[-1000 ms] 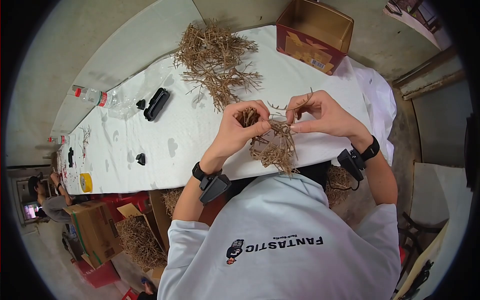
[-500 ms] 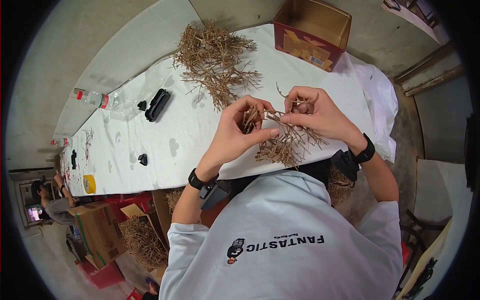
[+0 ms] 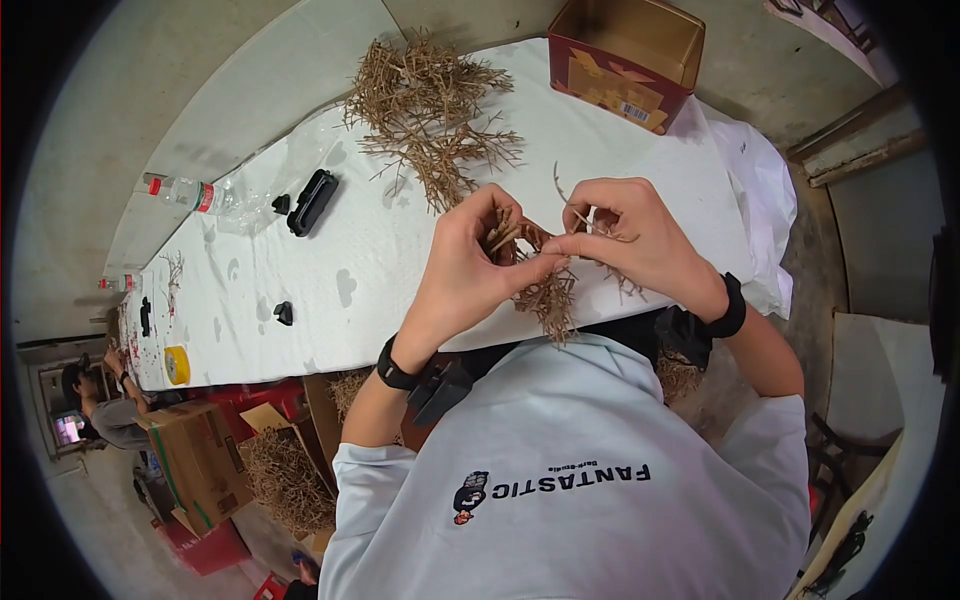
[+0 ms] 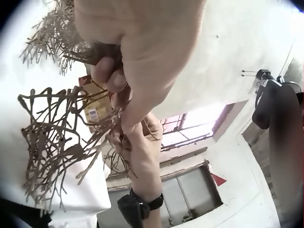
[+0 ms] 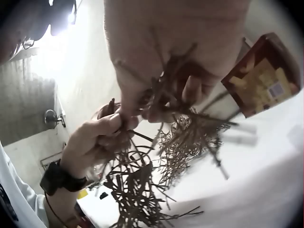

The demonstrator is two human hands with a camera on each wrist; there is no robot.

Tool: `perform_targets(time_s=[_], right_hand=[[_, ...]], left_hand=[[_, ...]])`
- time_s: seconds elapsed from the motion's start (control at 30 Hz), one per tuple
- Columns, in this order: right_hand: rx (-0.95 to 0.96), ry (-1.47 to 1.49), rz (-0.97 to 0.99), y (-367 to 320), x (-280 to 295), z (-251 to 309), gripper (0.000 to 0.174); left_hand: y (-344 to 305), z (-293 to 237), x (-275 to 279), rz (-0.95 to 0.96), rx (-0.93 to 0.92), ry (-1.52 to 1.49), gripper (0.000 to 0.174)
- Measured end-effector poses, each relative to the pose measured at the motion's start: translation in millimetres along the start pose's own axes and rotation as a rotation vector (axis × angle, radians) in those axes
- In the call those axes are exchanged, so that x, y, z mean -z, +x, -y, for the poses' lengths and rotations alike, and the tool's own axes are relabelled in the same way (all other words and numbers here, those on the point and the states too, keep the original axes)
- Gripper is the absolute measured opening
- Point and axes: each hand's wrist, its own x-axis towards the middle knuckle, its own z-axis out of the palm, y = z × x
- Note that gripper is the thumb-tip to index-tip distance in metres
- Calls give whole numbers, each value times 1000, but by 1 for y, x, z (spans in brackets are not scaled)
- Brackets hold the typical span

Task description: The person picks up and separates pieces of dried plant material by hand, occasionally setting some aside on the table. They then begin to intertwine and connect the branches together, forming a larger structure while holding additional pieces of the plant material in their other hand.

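In the head view my left hand (image 3: 474, 258) curls round a bunch of dry brown twigs (image 3: 550, 305), their stems inside the fist and their branching ends hanging below. My right hand (image 3: 630, 235) pinches a thin forked twig (image 3: 590, 228) between thumb and fingers, its tip sticking up. The two thumbs meet close together at the bunch. The left wrist view shows the tangled ends (image 4: 52, 137) spreading out under the left hand. In the right wrist view, twigs (image 5: 190, 114) cross in front of the right palm, blurred by closeness.
A heap of twigs (image 3: 430, 110) lies on the white-covered table (image 3: 390, 290) beyond the hands. A red and gold box (image 3: 620, 90) stands at the back right. Farther left are a black case (image 3: 313, 203), a bottle (image 3: 185, 193) and yellow tape (image 3: 177, 366). Cartons (image 3: 200, 465) stand beside the table.
Both hands stay near the table's front edge. The right hand has moved in beside the left thumb, and the hanging twig ends have shifted and bunched more narrowly.
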Motion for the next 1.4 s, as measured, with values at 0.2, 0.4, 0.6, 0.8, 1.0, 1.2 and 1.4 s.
perform_targets(time_s=[0.2, 0.4, 0.6, 0.8, 1.0, 1.2, 1.4], right_hand=[[214, -36, 209, -4, 13, 13, 16], [313, -216, 203, -8, 19, 17, 11], [371, -493, 91, -15, 16, 26, 9], [425, -720, 96, -18, 14, 27, 7], [377, -573, 77, -19, 8, 14, 10], [320, -526, -22, -25, -3, 14, 11], [332, -636, -28, -28, -3, 21, 8]], left_hand=[[-2, -11, 14, 293, 91, -4, 36], [-4, -6, 18, 351, 123, -55, 32], [-5, 1, 15, 330, 250, -291, 22], [-1, 23, 14, 420, 403, -301, 16], [-9, 16, 9, 370, 106, -111, 19], [-8, 15, 7, 389, 213, -116, 20], [-13, 19, -2, 310, 204, -352, 16]])
